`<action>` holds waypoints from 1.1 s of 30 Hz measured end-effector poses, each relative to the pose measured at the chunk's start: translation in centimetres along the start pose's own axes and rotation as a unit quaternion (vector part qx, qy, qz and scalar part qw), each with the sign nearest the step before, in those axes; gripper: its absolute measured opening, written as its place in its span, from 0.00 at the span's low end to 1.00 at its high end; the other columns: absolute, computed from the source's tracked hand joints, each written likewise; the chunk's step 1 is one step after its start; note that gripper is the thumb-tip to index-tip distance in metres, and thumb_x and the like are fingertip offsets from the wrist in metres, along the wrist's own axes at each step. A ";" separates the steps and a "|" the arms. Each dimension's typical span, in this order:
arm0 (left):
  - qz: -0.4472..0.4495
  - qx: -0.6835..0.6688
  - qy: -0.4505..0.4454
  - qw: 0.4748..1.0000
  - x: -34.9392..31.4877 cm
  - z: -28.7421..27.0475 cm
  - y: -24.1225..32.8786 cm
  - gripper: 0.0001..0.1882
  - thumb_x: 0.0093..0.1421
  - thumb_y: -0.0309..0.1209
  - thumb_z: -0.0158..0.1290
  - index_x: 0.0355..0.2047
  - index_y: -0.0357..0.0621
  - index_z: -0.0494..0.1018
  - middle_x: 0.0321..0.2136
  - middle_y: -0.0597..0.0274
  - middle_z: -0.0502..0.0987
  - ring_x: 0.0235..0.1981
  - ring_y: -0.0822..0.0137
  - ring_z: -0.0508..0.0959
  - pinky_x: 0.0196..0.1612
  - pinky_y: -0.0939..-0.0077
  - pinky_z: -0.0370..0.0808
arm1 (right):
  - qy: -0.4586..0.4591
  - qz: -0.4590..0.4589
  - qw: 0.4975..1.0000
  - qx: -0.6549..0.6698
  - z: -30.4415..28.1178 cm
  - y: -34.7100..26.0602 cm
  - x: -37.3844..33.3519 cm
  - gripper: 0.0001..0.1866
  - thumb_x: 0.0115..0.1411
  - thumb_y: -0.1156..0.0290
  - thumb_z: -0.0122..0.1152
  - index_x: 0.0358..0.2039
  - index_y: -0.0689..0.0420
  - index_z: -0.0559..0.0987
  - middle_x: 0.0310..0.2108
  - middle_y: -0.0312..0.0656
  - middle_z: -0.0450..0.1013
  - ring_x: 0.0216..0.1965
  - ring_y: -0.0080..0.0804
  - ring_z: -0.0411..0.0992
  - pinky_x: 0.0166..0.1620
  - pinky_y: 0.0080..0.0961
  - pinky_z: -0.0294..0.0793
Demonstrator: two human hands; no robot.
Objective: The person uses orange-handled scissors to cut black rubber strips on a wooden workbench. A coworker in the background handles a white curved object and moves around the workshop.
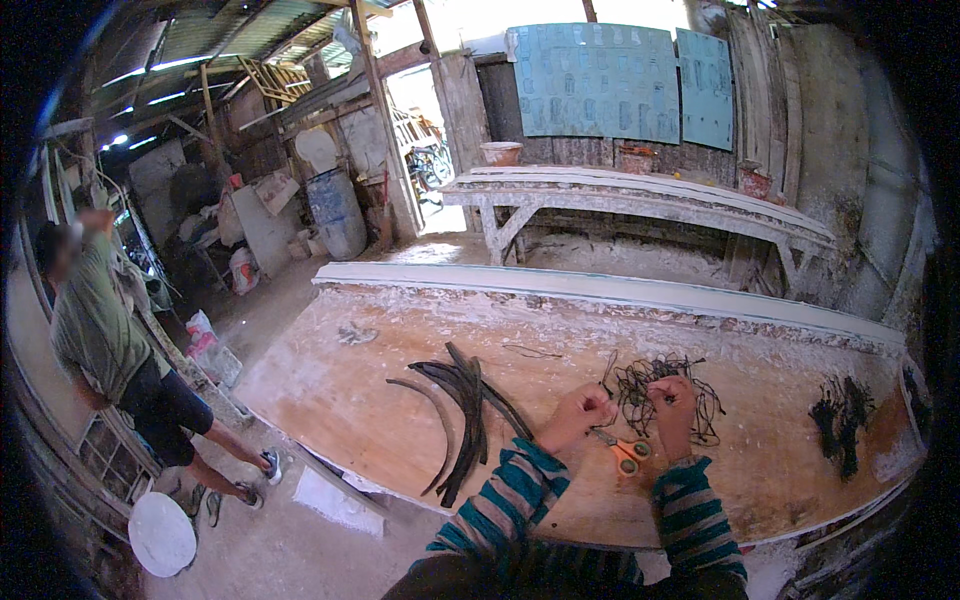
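My left hand (578,418) is closed in a pinch beside the orange-handled scissors (628,455), with a thin black cord (608,368) rising from its fingertips. Just to the right, my right hand (673,408) is also closed, fingertips together; whatever it may pinch is too small to make out. Behind and between the hands spreads a tangled heap of black cords (637,385). The scissors lie on the plywood tabletop (350,400), blades partly hidden by the left hand. Several curved black strips (465,420) lie to the left of my left hand.
Knotted black cord bundles (840,415) lie at the table's right end. A raised white ledge (600,290) runs along its far edge. Beyond stands a white-crusted bench (640,190). At left, a person (110,320) stands near a round white-topped object (162,533).
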State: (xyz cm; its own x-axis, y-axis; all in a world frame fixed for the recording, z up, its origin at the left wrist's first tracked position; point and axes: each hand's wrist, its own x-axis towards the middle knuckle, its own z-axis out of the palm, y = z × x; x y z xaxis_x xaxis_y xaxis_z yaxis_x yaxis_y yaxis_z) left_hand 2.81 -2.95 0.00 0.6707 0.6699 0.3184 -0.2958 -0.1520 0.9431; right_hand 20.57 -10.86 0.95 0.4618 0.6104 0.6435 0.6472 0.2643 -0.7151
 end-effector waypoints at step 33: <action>-0.025 0.039 -0.222 0.974 -0.6 1.0 -0.4 0.07 0.55 0.29 0.55 0.30 0.39 0.73 0.30 0.67 0.72 0.35 0.74 0.72 0.41 0.77 0.68 | -0.038 -0.012 0.999 0.016 0.2 -0.4 -0.1 0.04 0.47 0.83 0.58 0.23 0.62 0.73 0.22 0.39 0.70 0.24 0.24 0.69 0.30 0.21 0.66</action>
State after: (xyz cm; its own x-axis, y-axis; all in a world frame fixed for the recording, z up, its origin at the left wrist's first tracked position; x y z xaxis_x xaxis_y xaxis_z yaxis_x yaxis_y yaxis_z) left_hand 3.17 -3.99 -0.46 0.9163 0.2995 0.2659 -0.2148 -0.1928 0.9574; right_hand 20.12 -10.89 1.12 0.3988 0.6576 0.6392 0.6373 0.3024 -0.7088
